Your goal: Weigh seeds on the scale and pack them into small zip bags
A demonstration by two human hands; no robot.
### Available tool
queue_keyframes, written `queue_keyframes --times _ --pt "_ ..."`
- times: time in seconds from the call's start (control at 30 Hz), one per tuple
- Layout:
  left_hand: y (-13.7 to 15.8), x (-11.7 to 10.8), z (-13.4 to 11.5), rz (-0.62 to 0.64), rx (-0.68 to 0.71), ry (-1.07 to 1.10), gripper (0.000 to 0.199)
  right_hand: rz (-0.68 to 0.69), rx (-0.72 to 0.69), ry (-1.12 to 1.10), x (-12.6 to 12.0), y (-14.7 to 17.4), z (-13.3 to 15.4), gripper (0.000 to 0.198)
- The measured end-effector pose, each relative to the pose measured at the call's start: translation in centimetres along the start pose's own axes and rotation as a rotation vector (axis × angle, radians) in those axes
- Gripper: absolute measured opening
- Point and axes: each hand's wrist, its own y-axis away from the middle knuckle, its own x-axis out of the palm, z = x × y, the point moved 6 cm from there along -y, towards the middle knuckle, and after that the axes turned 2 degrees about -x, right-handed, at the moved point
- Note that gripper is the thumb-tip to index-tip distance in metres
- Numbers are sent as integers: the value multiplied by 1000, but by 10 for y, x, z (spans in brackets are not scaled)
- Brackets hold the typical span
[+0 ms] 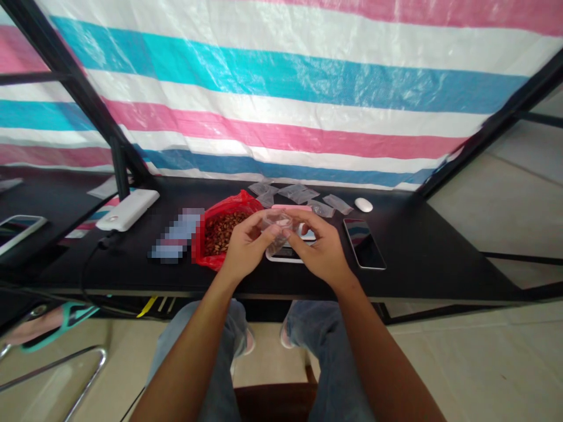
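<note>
Item: small clear plastic pouch (278,224), held above black table (417,258) edge beside red bag of nuts (220,231), pinched btwn left hand (245,249) & right hand (320,249) fingertips; likely v. light, limp, slippery—best gripped at mouth edges.

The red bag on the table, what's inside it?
The red bag lies open, showing brown nut-like pieces. Its right edge is hidden behind the left hand, so how full it is cannot be seen.
</note>
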Motion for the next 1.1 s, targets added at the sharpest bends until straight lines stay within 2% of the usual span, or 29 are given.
queue_keyframes --times 0.1,0.2,0.3,0.47,0.6,0.73,0.87,1.1 --pt "-3 -10 4 -93 -27 66 40 -72 3 47 -12 -3 -9 31" --pt "-6 -23 10 -196 -51 100 48 -219 99 127 -37 -2 -36 27" --pt "-7 -35 16 -251 -70 4 56 -200 175 250 -48 3 -62 33" --pt "-7 -36 21 -124 -82 -355 60 -45 204 374 -32 5 -82 42" --pt "-5 -27 23 37 -51 -599 65 6 252 384 -19 0 -88 32" --pt "-2 -22 28 146 -1 -676 72 5 265 312 -14 -3 -88 20" --pt "-1 -22 33 180 7 -715 70 -3 253 234 -11 0 -79 25" --pt "-2 -17 31 173 38 -702 67 84 80 327 -3 -4 -48 23"
